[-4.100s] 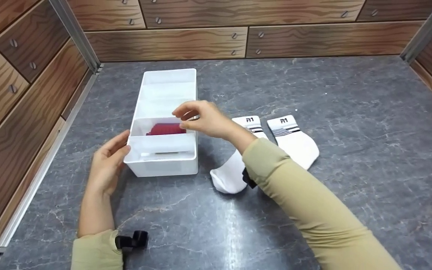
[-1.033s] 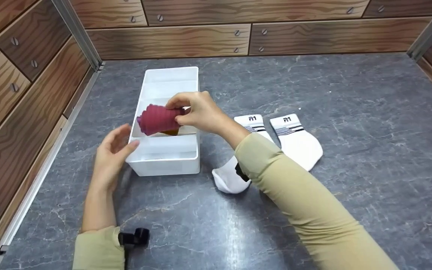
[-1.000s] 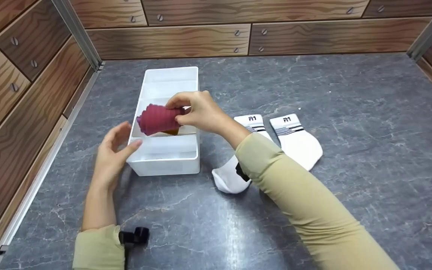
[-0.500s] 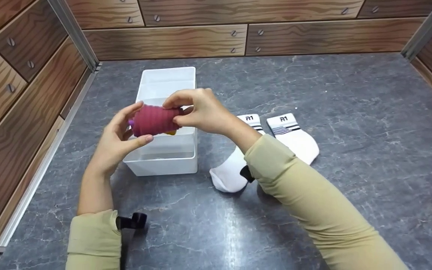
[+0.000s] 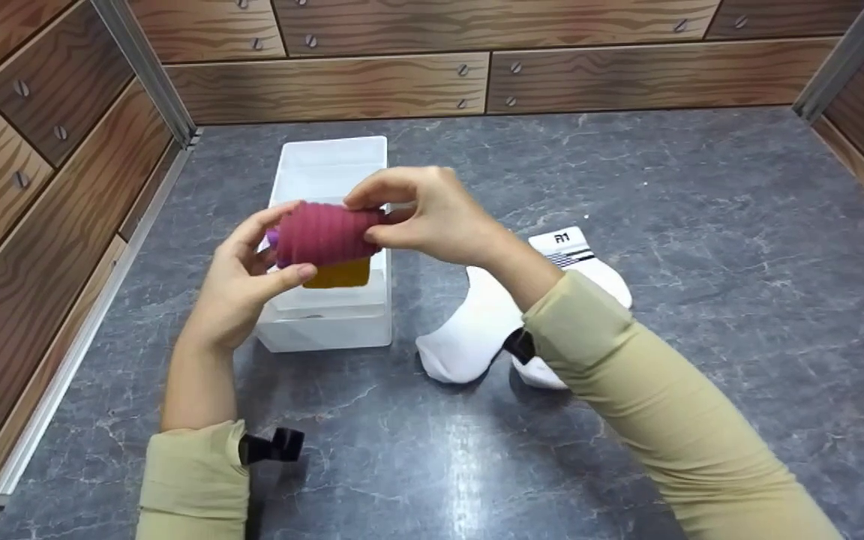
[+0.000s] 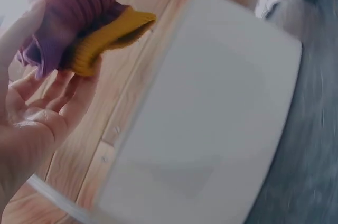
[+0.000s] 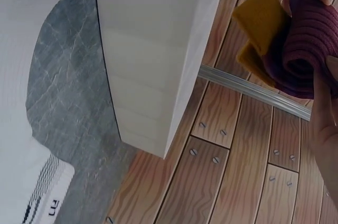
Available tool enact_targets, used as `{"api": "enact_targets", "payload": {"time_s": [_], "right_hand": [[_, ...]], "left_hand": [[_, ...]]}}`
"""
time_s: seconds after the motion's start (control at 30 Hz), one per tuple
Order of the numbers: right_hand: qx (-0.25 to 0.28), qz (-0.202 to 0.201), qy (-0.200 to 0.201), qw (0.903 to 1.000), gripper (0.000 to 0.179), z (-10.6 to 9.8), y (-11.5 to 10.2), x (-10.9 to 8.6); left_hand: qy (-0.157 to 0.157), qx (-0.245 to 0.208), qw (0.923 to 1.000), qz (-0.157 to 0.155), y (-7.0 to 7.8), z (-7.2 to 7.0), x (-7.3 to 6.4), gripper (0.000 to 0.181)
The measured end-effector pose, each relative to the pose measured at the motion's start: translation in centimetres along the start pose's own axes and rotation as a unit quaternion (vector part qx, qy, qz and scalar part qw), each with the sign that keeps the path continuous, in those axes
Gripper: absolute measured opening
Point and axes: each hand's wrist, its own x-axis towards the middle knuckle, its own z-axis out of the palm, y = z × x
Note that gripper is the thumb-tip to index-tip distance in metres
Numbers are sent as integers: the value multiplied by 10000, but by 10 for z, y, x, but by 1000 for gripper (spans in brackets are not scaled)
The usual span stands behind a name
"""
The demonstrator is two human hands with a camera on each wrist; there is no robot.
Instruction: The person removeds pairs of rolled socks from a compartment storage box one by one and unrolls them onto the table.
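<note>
Both hands hold a rolled-up sock [image 5: 327, 234], ribbed and maroon, above the white box. My left hand [image 5: 233, 283] has its left end between thumb and fingers. With thumb and fingertips my right hand [image 5: 439, 221] pinches the right end. A mustard-yellow flap of the sock [image 5: 338, 275] hangs below the roll, and purple shows at its left end. In the right wrist view the sock [image 7: 311, 44] shows its coiled end with yellow parts sticking out. The left wrist view has the left fingers under the sock [image 6: 79, 7].
The long white divided box [image 5: 327, 334] stands on the grey marbled table [image 5: 372, 450], partly hidden under the hands. Right of it lie two white socks, one nearer [image 5: 466, 337] and one farther [image 5: 601, 279], partly covered by the right arm. Wood-patterned walls [image 5: 327, 94] enclose the table.
The right hand took the rolled sock out of the box and raised it. The left hand moved from the box's edge onto the sock's left end. The yellow flap now hangs lower.
</note>
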Motion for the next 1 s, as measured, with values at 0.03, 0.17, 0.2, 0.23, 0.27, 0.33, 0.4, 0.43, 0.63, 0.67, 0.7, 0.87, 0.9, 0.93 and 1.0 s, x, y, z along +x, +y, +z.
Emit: {"api": "enact_targets", "payload": {"time_s": [0.03,0.17,0.2,0.23,0.27,0.33,0.4,0.43,0.63,0.67,0.7,0.87,0.9,0.93,1.0], "right_hand": [[-10,17,7,10000,27,-3,-1,-2],[-222,97,30,9997,30,-16,-7,-13],[-274,115,40,9996,31,-20,-9,-17],[-333,134,60,9993,32,-24,-11,-20],[-411,155,86,9990,33,-28,-12,-24],[-484,221,150,9985,34,-37,-16,-32],[-493,250,219,9982,34,-45,-19,-41],[-497,267,260,9981,34,-49,-20,-45],[-463,404,571,9965,31,-74,-24,-73],[-483,446,632,9958,30,-78,-24,-78],[-518,489,685,9951,30,-83,-24,-84],[-981,492,736,9912,32,-106,-27,-111],[-1097,464,702,9904,34,-111,-27,-118],[-1199,431,662,9896,37,-115,-27,-124],[-1366,370,576,9882,45,-125,-28,-137]], "left_hand": [[16,-113,9999,-8,1,4,1,63],[75,-311,9994,-98,4,23,4,58],[99,-343,9993,-134,5,28,5,57],[118,-383,9990,-172,6,34,6,56],[132,-428,9988,-210,6,40,7,56],[171,-532,9980,-296,7,52,9,54],[215,-613,9972,-372,7,65,12,54],[217,-662,9968,-401,7,71,13,54],[297,-986,9925,-664,2,112,21,55],[314,-1047,9914,-721,1,120,23,55],[322,-1106,9903,-782,-1,127,24,55],[231,-1376,9851,-1008,-10,165,30,57],[196,-1414,9841,-1053,-12,173,31,58],[161,-1448,9832,-1100,-14,180,32,58],[103,-1501,9813,-1205,-18,196,34,58]]}}
